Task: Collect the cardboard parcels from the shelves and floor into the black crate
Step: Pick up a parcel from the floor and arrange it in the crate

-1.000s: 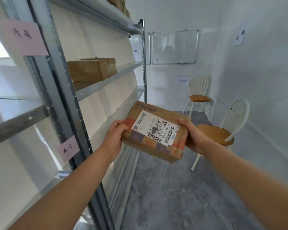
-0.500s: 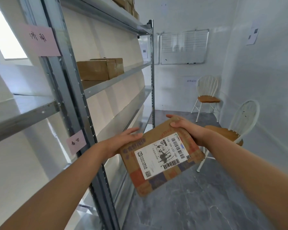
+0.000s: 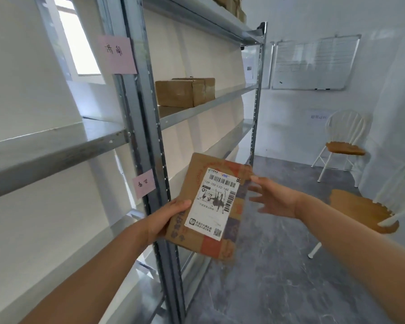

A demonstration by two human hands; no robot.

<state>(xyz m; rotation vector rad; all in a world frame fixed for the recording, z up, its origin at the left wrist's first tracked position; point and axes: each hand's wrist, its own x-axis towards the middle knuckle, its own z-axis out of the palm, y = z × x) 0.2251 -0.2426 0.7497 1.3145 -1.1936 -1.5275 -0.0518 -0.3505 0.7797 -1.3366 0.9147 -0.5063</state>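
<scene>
A flat cardboard parcel (image 3: 220, 244) with a white shipping label faces me, standing on end in front of the metal shelving. My left hand (image 3: 166, 218) grips its left edge, thumb on the front face. My right hand (image 3: 270, 198) hovers just right of the parcel with fingers spread, off the cardboard. Two more cardboard parcels (image 3: 185, 91) sit side by side on the middle shelf. Further boxes (image 3: 234, 7) peek over the top shelf. The black crate is not in view.
The steel shelving upright (image 3: 147, 160) with pink paper labels stands close on my left. Two white chairs with wooden seats, one near (image 3: 365, 210) and one far (image 3: 344, 146), stand along the right wall. A whiteboard (image 3: 313, 64) hangs on the back wall. Grey floor (image 3: 278, 277) lies ahead.
The parcel has turned from lying flat to standing on end. My right hand has let go of its far edge and opened beside it. My left hand alone holds it now.
</scene>
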